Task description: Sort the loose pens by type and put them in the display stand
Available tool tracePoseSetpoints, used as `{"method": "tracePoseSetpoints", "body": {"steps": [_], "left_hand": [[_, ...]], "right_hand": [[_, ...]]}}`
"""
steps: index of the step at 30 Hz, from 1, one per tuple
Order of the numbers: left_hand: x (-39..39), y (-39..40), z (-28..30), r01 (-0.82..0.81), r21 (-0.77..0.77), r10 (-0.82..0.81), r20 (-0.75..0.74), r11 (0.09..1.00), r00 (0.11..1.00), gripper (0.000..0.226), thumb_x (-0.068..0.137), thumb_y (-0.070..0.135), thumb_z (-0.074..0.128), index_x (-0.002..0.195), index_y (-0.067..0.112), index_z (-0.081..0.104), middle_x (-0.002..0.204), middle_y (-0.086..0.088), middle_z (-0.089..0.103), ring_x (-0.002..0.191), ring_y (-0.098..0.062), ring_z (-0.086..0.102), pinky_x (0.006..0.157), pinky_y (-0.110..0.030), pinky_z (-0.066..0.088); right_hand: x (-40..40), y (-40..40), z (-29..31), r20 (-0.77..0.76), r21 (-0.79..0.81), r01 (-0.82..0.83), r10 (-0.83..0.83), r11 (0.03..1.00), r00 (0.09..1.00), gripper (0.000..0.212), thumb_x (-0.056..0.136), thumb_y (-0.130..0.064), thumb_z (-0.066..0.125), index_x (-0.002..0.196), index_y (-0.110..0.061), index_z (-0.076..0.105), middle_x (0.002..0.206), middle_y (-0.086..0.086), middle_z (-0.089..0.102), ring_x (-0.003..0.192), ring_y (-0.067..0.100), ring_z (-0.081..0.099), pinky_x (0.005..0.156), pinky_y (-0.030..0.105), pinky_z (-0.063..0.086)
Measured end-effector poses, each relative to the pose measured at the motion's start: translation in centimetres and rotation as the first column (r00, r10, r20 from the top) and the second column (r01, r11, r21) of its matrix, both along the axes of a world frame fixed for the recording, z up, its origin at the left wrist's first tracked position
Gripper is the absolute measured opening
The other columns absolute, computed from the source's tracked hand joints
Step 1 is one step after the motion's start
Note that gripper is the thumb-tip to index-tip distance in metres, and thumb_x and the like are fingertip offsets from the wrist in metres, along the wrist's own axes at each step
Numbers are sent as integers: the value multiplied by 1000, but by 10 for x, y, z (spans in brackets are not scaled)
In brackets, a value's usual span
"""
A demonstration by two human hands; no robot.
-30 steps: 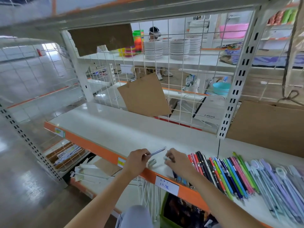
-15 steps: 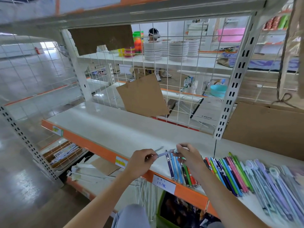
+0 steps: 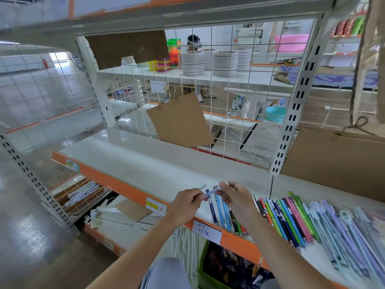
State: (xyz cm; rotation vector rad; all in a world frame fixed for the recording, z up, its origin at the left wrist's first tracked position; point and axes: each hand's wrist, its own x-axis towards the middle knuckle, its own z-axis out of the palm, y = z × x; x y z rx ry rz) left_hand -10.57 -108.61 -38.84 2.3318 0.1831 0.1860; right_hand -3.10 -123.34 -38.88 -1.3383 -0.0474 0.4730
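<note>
white shelf (image 3: 129, 161), 2 hands pinching lilac pen (image 3: 210, 192)

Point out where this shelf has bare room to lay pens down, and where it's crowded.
Bare: the white shelf from its orange front edge back to the wire grid, left of both hands. Crowded: right of the right hand, where the colored pens and pastel pens lie side by side.

Operator: 2 bare forearms, no sleeves visible. Left hand (image 3: 186, 202) and right hand (image 3: 237, 200) ungloved; no rings, watch or markings seen. Grey trousers (image 3: 166, 274) at bottom edge.
</note>
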Motion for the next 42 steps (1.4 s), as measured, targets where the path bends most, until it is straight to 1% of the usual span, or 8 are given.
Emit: {"method": "tracePoseSetpoints", "body": {"steps": [5, 12, 15, 20, 26, 30, 34, 42], "left_hand": [[5, -20, 7, -116, -465, 17, -212, 878, 977, 31, 101, 17, 42, 82, 8, 64, 53, 2, 38, 41, -6, 28, 42, -18, 21], [27, -56, -5, -84, -338, 63, -70, 938, 996, 15, 92, 19, 59, 84, 12, 69, 68, -1, 67, 49, -7, 55, 50, -19, 46], [35, -65, -10, -22, -198, 17, -26, 980, 1000, 21, 91, 30, 60, 77, 16, 68, 70, 0, 68, 61, -8, 61, 65, -23, 51], [36, -44, -23, 19, 48, -18, -13, 999, 1000, 13, 92, 27, 60, 88, 16, 67, 80, 8, 63, 74, -6, 56, 65, -8, 38], [29, -6, -34, -222, 283, 218, 46, 933, 975, 20, 86, 23, 63, 105, 17, 60, 110, -4, 51, 109, -22, 44, 93, -33, 40], [24, 17, -34, -294, 338, 341, -87, 894, 936, 34, 86, 34, 61, 114, 18, 52, 117, -4, 45, 115, -25, 38, 95, -37, 36], [22, 36, -39, -327, 264, 368, -124, 907, 922, 23, 92, 20, 53, 112, 8, 56, 117, -12, 54, 112, -29, 46, 93, -35, 35], [19, 53, -40, -317, 196, 339, -92, 928, 936, 21, 88, 2, 51, 105, 7, 62, 107, -9, 64, 103, -25, 57, 78, -21, 36]], "right_hand": [[1, -5, 1, 25, 21, 24, -25, 999, 999, 7, 90, -14, 61, 92, -7, 61, 83, 6, 71, 78, 16, 62, 74, 30, 44], [2, -18, -7, -6, -32, 110, -110, 993, 994, 13, 90, -10, 59, 79, -4, 60, 69, 9, 58, 64, 17, 51, 63, 28, 43], [12, -32, 1, 192, -273, 154, -103, 950, 976, 16, 91, -15, 57, 77, -7, 60, 64, 4, 56, 60, 16, 49, 58, 26, 39], [35, -74, 3, 436, -762, 215, 239, 611, 868, 11, 93, -20, 54, 95, -10, 52, 77, 1, 50, 65, 11, 44, 52, 22, 32], [37, -94, -9, 335, -940, 278, 368, 199, 868, 30, 91, -1, 43, 121, 0, 41, 121, 18, 45, 66, 16, 40, 66, 26, 40], [27, -68, -9, 432, -888, 287, 435, 360, 790, 29, 95, -10, 46, 124, -9, 49, 122, 8, 47, 90, 15, 51, 74, 21, 43], [7, -18, -10, 476, -850, 168, 594, 499, 648, 23, 96, -15, 47, 113, -12, 61, 113, 5, 54, 96, 15, 55, 86, 24, 46], [-4, 64, -28, 437, -861, 5, 736, 508, 517, 34, 91, -20, 55, 125, -19, 57, 120, 8, 50, 115, 22, 48, 93, 33, 42]]}}
